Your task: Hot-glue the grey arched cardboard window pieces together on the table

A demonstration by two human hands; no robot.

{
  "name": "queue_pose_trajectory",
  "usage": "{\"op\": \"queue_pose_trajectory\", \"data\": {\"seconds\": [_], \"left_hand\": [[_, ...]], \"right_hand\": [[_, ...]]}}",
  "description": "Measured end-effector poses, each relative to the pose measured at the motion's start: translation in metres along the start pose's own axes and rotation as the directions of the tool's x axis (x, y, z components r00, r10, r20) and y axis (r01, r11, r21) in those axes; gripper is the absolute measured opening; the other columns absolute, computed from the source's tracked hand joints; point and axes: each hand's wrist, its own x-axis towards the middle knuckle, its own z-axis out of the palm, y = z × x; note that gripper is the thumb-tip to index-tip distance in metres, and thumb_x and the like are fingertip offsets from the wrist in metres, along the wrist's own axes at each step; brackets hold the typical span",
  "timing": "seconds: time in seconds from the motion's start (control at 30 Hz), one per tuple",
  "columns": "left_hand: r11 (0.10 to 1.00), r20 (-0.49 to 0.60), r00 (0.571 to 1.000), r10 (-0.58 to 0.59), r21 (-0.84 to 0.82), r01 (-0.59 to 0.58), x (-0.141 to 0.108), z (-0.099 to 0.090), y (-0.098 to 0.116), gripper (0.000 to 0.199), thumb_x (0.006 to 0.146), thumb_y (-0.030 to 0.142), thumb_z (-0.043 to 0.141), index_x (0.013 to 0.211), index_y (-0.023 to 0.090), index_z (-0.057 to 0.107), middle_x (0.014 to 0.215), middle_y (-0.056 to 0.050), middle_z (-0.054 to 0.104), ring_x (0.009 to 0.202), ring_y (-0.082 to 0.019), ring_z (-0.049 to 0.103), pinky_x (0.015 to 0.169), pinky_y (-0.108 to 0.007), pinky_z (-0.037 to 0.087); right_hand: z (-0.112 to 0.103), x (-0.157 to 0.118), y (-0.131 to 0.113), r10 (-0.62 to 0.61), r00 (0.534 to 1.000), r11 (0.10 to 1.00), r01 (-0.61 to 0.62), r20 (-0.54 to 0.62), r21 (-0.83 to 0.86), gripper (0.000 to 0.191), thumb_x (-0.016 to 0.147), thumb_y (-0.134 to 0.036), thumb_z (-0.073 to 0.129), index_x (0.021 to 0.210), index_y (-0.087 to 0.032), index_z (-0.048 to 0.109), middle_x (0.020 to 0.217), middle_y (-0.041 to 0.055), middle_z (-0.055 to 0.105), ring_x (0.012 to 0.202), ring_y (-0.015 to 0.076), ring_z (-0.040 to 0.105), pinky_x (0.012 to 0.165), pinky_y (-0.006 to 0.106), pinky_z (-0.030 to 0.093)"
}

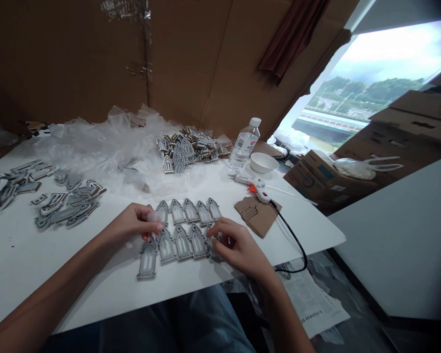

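My left hand [141,223] is closed, with a small translucent whitish piece [154,216] pinched between thumb and fingertips. It hovers over the left end of two rows of grey, arched window-shaped pieces [183,241] with pale panes. One such piece [147,262] sits lower than its row, in front of my left hand. Over the right end of the lower row is my right hand [235,245], its fingers bent and apart. Thumb and fingertips reach the last arched piece [213,251], which they partly cover; whether they grip it is unclear.
A hot glue gun [259,190] lies by a cardboard piece [257,215], its black cord running off the table's right edge. Behind stand a water bottle [244,144] and white bowl [263,163]. Plastic bags [95,142] and heaps of arched pieces [185,149] occupy the back and left.
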Motion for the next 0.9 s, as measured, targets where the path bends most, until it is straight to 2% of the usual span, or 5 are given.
{"op": "queue_pose_trajectory", "data": {"seconds": [0.17, 0.3, 0.47, 0.67, 0.9], "left_hand": [[0.999, 0.015, 0.999, -0.031, 0.009, 0.031, 0.001, 0.002, -0.001, 0.023, 0.066, 0.029, 0.080, 0.061, 0.012, 0.065, 0.049, 0.003, 0.058, 0.042, -0.007, 0.053, 0.041, -0.016, 0.040], [1.000, 0.053, 0.998, -0.019, -0.013, 0.020, 0.001, 0.001, -0.001, 0.023, 0.063, 0.028, 0.081, 0.061, 0.012, 0.065, 0.046, 0.004, 0.056, 0.040, -0.007, 0.051, 0.040, -0.016, 0.040], [0.999, 0.092, 0.996, -0.012, -0.043, 0.016, 0.002, 0.001, -0.002, 0.021, 0.064, 0.028, 0.082, 0.067, 0.012, 0.068, 0.053, 0.002, 0.062, 0.045, -0.008, 0.055, 0.044, -0.016, 0.043], [0.995, 0.094, 0.995, -0.044, -0.088, 0.052, 0.001, -0.001, 0.001, 0.029, 0.075, 0.039, 0.074, 0.087, 0.013, 0.073, 0.078, -0.005, 0.074, 0.057, -0.010, 0.064, 0.058, -0.020, 0.052], [0.997, 0.008, 0.999, -0.054, -0.050, 0.054, 0.001, -0.001, 0.004, 0.029, 0.069, 0.040, 0.078, 0.073, 0.013, 0.072, 0.070, -0.004, 0.072, 0.054, -0.011, 0.061, 0.056, -0.021, 0.051]], "right_hand": [[0.032, 0.028, -0.030, 0.010, 0.984, 0.999, -0.004, -0.176, 0.038, 0.013, 0.084, -0.027, 0.057, 0.088, -0.020, 0.067, 0.082, 0.0001, 0.064, 0.062, 0.0096, 0.051, 0.062, 0.024, 0.040], [0.058, 0.050, -0.047, 0.033, 0.990, 0.994, -0.018, -0.138, 0.109, 0.019, 0.081, -0.036, 0.063, 0.094, -0.022, 0.067, 0.084, -0.0012, 0.068, 0.063, 0.0097, 0.053, 0.061, 0.024, 0.039], [0.073, 0.063, -0.048, 0.059, 0.988, 0.990, -0.040, -0.142, 0.138, 0.008, 0.080, -0.026, 0.062, 0.081, -0.021, 0.068, 0.079, -0.0019, 0.068, 0.060, 0.0086, 0.052, 0.060, 0.023, 0.037], [0.054, 0.061, -0.034, 0.112, 0.982, 0.965, -0.071, -0.151, 0.254, 0.015, 0.081, -0.029, 0.059, 0.080, -0.016, 0.068, 0.073, 0.0003, 0.065, 0.057, 0.0086, 0.049, 0.057, 0.023, 0.038], [0.007, 0.039, -0.008, 0.169, 0.986, 0.974, -0.166, -0.007, 0.153, 0.019, 0.078, -0.028, 0.058, 0.088, -0.016, 0.069, 0.073, 0.0010, 0.063, 0.061, 0.0107, 0.051, 0.056, 0.023, 0.039]]}}
